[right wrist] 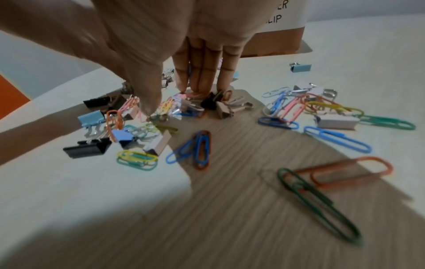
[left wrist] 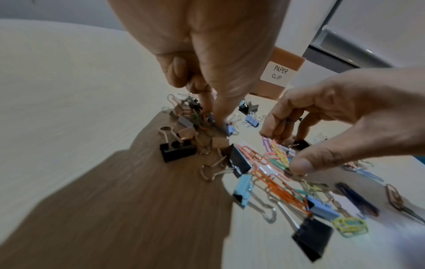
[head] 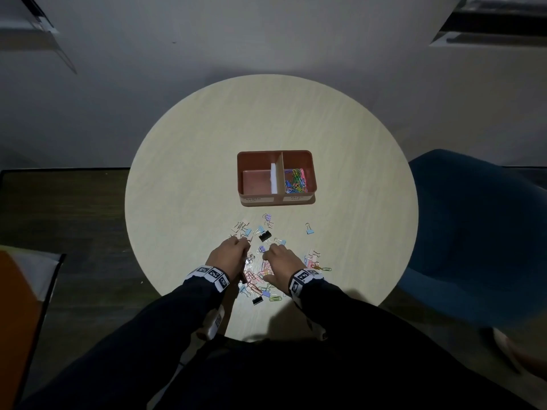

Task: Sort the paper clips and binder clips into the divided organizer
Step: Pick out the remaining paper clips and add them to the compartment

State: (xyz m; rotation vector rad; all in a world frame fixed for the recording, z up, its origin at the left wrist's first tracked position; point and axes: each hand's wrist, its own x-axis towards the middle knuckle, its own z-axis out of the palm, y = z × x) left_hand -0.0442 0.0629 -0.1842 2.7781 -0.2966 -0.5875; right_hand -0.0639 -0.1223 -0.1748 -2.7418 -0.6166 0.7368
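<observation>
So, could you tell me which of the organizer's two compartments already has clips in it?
The right compartment, labelled PAPER CLIP, holds a heap of coloured paper clips. The left compartment of the organizer shows only its bare floor.

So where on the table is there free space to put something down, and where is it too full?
Bare table lies left, right and behind the organizer, out to the rim. The organizer's left compartment is empty. Crowded: the near strip between the organizer and both hands, left hand and right hand, covered with clips.
</observation>
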